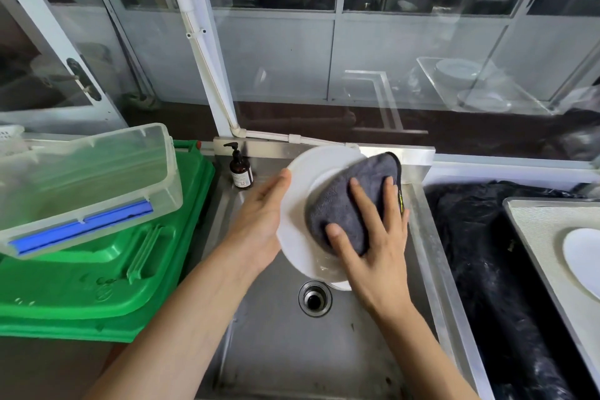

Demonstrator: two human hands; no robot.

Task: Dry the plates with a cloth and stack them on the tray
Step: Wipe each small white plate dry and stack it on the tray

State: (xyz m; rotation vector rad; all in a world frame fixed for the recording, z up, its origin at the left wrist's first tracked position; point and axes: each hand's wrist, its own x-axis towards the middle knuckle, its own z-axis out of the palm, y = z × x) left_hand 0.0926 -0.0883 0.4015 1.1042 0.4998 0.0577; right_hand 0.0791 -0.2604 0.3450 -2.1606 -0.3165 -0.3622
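Above the sink [324, 351], the left hand [259, 221] grips the tilted white plate [298, 191] by its rim. The right hand [373, 237], fingers spread straight, presses the grey cloth [341, 201] against the plate's face.

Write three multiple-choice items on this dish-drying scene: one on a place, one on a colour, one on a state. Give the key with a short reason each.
1. Where is the pump bottle?
A. At the sink's back left corner
B. On the tray
C. Inside the clear bin

2. What colour is the cloth?
A. Green
B. Grey
C. White

3. How is the plate being handled?
A. Lying flat in the sink
B. Stacked on the tray
C. Held over the sink, cloth pressed on it

Key: 1 A, it stands by the sink's rear left rim. 2 B, the cloth looks dark grey. 3 C, the left hand grips the plate's edge and the right hand presses the cloth on it.
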